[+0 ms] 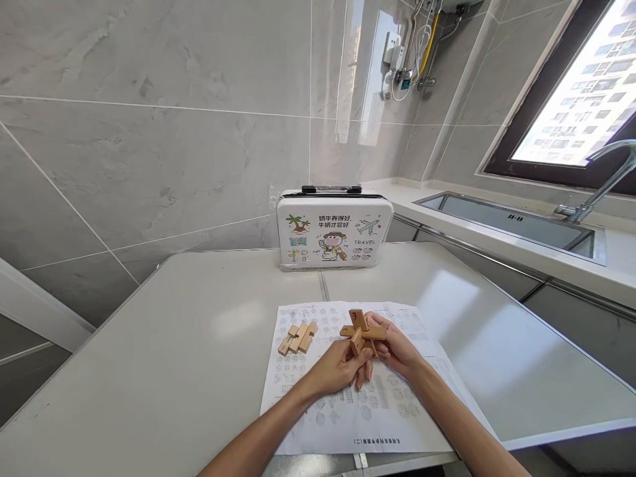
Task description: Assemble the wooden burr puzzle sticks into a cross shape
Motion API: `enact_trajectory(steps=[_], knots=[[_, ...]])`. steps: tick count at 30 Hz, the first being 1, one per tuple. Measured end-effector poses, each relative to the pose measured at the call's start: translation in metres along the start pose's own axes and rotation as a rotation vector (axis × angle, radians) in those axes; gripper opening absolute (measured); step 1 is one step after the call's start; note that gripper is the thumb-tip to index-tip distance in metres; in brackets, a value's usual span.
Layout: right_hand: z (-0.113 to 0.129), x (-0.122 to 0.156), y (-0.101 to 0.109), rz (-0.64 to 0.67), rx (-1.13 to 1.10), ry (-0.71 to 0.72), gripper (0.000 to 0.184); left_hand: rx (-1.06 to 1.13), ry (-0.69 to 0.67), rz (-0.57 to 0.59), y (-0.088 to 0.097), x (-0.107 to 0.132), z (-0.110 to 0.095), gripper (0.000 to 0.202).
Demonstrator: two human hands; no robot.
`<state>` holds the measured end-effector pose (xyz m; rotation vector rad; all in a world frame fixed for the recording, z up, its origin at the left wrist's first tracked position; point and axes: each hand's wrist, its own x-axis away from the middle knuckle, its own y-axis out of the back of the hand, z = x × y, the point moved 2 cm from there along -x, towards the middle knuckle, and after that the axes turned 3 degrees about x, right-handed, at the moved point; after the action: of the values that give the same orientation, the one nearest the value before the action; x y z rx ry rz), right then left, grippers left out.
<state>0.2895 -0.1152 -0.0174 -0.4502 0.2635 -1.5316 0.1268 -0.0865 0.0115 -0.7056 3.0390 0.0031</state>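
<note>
Both hands hold a partly joined wooden burr puzzle [362,332] above a printed sheet, its pieces crossing one another. My left hand [338,366] grips it from the lower left, thumb and fingers closed around the near end. My right hand [396,348] has its fingers closed on the right side and behind. Some fingertips are hidden by the wood. Several loose notched wooden pieces [298,338] lie close together on the sheet, left of my hands. The instruction sheet [342,424] carries small line drawings and lies flat under everything.
A white travel case [334,232] with cartoon prints and a black handle stands upright at the table's back, against the tiled wall [199,165]. The white folding table [173,351] has a centre seam. On the right are a sink [511,222], a faucet [596,185] and a window.
</note>
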Motion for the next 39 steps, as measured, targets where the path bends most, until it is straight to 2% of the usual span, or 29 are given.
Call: enact_trajectory(steps=[4,8,16,24,31,39], knots=[[0.000,0.001,0.000,-0.012,-0.028,0.016,0.043,0.006,0.006,-0.026,-0.002,0.001,-0.003,0.048],[0.001,0.000,-0.001,-0.043,-0.097,0.019,0.034,0.079,0.002,-0.078,-0.001,0.000,0.000,0.047],[0.001,-0.009,0.023,-0.184,-0.272,0.113,0.022,0.084,0.001,-0.090,0.000,0.000,0.005,0.047],[-0.002,-0.014,0.036,-0.308,-0.373,0.198,0.027,0.073,0.024,-0.104,-0.002,0.001,0.003,0.045],[-0.001,-0.013,0.044,-0.365,-0.477,0.275,0.034,0.061,0.040,-0.098,-0.002,0.001,0.003,0.043],[-0.002,-0.013,0.053,-0.400,-0.538,0.307,0.023,0.033,0.058,-0.102,-0.002,0.002,0.003,0.043]])
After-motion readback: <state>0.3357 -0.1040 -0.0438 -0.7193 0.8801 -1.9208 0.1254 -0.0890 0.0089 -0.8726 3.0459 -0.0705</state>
